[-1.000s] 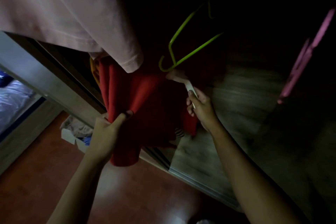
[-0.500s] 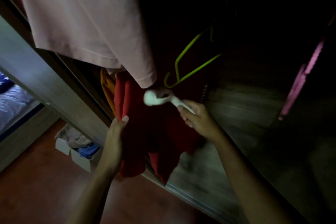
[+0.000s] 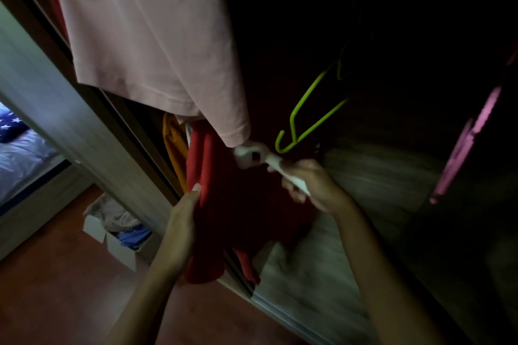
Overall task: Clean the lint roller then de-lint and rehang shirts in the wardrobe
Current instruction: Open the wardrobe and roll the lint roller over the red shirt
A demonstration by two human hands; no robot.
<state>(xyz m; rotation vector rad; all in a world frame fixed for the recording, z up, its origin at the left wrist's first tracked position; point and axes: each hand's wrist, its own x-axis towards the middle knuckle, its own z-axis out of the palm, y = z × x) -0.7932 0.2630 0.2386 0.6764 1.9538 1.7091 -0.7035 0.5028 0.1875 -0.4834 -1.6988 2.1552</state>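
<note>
- Several garments hang in the dark wardrobe. A pink shirt fills the upper left, its hem corner ending just above the work.
- Beneath it the red shirt hangs in gathered folds at the wardrobe's open edge.
- The left hand grips a fold of this shirt, thumb on the front and the other fingers hidden behind the cloth. It is probably pulling the cloth taut so the roller meets a firm surface.
- The right hand is curled around the white handle of the lint roller. The roller's head juts up and left past the fingertips, onto or just above the red cloth; blur hides any contact.
- An empty green hanger dangles just right of the head.
</note>
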